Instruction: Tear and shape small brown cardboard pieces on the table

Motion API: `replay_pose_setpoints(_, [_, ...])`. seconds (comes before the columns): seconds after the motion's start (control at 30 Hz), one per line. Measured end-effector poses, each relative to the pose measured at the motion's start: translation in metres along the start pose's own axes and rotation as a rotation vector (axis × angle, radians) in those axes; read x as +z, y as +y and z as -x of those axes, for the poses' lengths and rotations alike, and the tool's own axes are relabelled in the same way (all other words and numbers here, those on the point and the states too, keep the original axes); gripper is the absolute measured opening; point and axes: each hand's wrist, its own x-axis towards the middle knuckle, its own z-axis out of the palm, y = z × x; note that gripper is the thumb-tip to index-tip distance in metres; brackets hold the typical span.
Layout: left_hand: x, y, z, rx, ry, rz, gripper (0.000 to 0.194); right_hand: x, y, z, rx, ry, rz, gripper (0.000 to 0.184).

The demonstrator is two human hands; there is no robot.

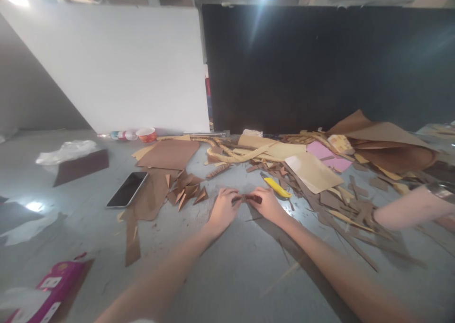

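My left hand [224,208] and my right hand [266,203] meet over the grey table, the fingers of both closed in a pinch. Between the fingertips is a small dark brown piece [243,198], mostly hidden, so its exact shape and material cannot be made out. Left of my left hand lies a pile of pointed, folded brown pieces [186,188]. A yellow-handled cutter [277,187] rests just beyond my right hand, among brown strips and scraps [313,195].
A phone [127,189] lies on brown sheet material at left, with a magenta pack [59,282] nearer. Brown sheets [168,153], a braided tan strand [241,158] and a rolled brown sheet [387,143] sit farther back. Another person's forearm [408,208] reaches in from the right.
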Motion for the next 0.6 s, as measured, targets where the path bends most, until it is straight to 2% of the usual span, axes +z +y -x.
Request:
replay_pose_setpoints(0.17, [0.0, 0.001, -0.001, 0.009, -0.01, 0.015, 0.014, 0.001, 0.002, -0.001, 0.083, 0.001, -0.041, 0.003])
replay_pose_setpoints(0.27, [-0.001, 0.003, -0.001, 0.012, -0.011, 0.024, 0.011, 0.0, 0.002, -0.002, 0.104, 0.0, -0.062, 0.006])
replay_pose_setpoints(0.6, [-0.007, 0.013, -0.001, -0.054, -0.047, 0.086, 0.019, 0.0, 0.002, 0.0, 0.058, 0.003, -0.071, 0.01])
